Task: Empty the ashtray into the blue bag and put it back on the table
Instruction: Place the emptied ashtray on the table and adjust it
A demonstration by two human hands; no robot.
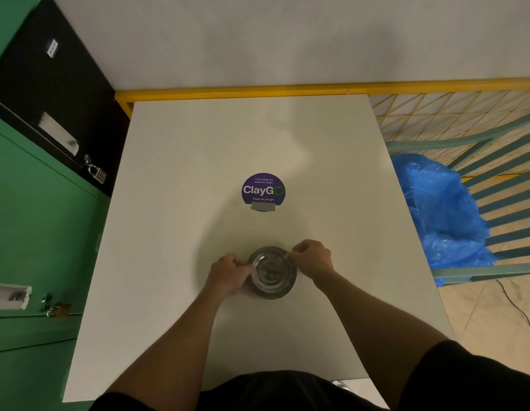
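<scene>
A round metal ashtray (271, 272) rests on the white table (174, 179), near the front middle. My left hand (228, 272) pinches its left rim with curled fingers. My right hand (312, 258) pinches the upper right rim. Both hands touch the ashtray, which sits flat on the tabletop. What lies inside the shiny bowl is too blurred to tell. The blue bag (441, 209) hangs crumpled off the table's right side, against a teal rail.
A round purple ClayGo sign (263, 189) stands at the table's middle, beyond the ashtray. Green lockers (29, 232) with padlocks line the left side. A yellow mesh fence (436, 114) and teal rail (495, 271) stand to the right. A black cable (519, 310) lies on the floor.
</scene>
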